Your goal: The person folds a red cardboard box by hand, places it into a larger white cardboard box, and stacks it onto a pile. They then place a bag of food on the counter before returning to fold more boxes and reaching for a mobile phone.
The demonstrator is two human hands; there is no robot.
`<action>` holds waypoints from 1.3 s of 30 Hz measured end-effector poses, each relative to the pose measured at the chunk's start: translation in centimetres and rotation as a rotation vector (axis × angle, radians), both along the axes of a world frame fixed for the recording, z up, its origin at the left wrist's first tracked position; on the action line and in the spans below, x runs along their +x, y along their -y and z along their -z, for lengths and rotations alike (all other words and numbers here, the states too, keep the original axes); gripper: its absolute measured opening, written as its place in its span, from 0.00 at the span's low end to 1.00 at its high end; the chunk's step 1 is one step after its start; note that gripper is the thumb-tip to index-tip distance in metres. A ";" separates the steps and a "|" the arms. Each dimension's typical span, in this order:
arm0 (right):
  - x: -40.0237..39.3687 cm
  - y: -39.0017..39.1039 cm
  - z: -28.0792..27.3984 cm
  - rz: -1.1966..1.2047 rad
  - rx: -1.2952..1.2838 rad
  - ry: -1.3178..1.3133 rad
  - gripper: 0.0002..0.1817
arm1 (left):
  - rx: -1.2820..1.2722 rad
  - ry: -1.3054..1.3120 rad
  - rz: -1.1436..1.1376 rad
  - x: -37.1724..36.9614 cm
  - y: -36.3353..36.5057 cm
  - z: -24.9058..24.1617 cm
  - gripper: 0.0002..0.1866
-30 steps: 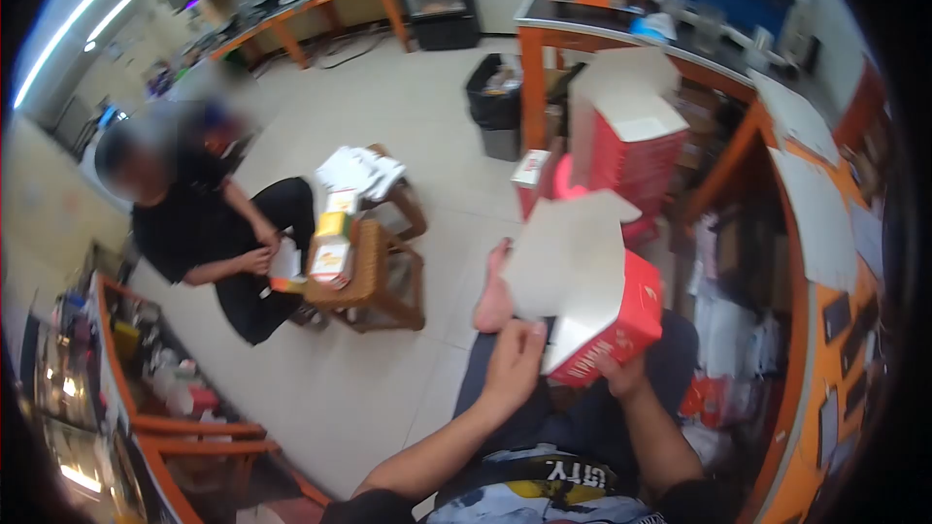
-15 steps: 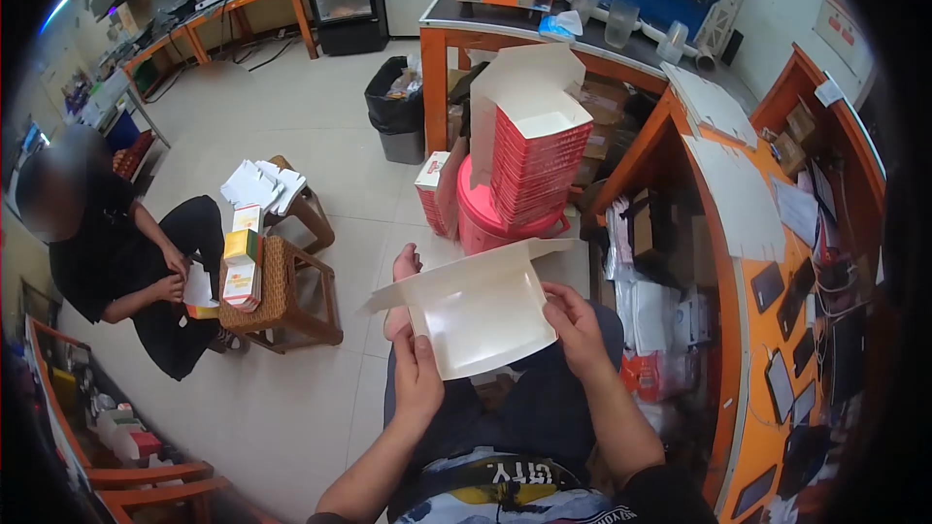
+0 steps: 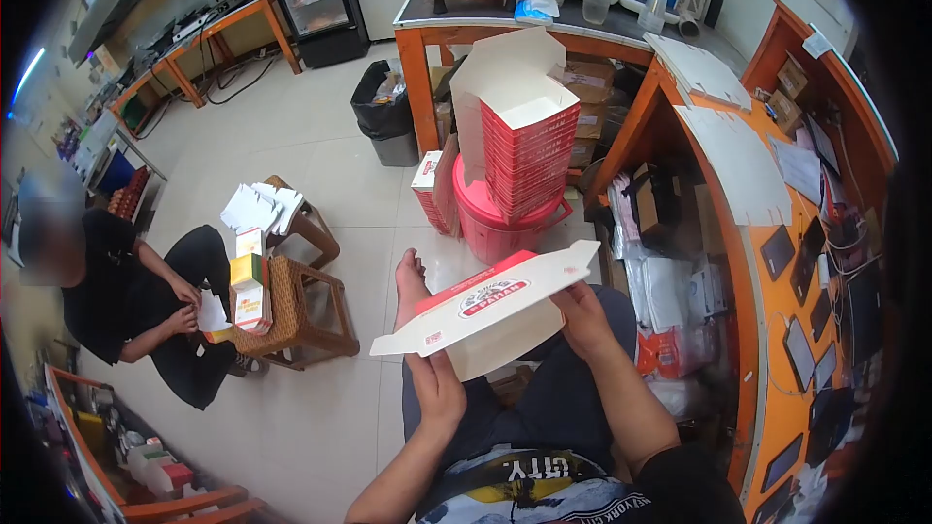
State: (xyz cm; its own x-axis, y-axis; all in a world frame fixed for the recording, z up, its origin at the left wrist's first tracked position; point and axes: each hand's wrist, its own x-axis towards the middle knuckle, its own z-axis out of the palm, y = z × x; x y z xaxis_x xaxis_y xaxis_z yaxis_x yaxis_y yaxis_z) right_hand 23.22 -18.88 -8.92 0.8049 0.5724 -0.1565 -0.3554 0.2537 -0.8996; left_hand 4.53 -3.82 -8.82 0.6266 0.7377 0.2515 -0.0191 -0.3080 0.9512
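A partly folded cardboard food box [image 3: 495, 301] is held over my lap, white with a red panel and a printed round logo on its flap. My left hand [image 3: 437, 390] grips the near left part of it from below, with some fingers hidden behind the card. At the right end, my right hand [image 3: 584, 320] closes on the box's side, thumb near the edge. Beyond the box, a tall stack of nested red boxes [image 3: 529, 160] rests on a pink lidded bucket [image 3: 485, 231].
A co-worker [image 3: 146, 301] in black sits at the left, folding a small box by a woven stool [image 3: 291, 315] with small boxes on it. A bin [image 3: 386, 116] stands beside the back table. Several phones lie on the orange desk [image 3: 752, 262] at right.
The box's long flap has folded over toward me, so its printed outer face now covers much of the white interior. Both hands still hold the box.
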 end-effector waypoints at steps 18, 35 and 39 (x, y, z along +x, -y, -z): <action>21.4 5.3 -3.8 0.210 -0.514 0.364 0.17 | 0.114 0.006 0.560 14.3 -5.6 -6.3 0.29; 40.9 -12.8 -14.5 -0.200 -1.273 1.187 0.18 | 0.905 -0.191 0.451 35.5 -17.6 -5.9 0.27; 39.9 -14.0 -14.1 -0.166 -1.495 1.345 0.14 | 0.917 -0.029 0.256 34.4 -17.0 -5.0 0.22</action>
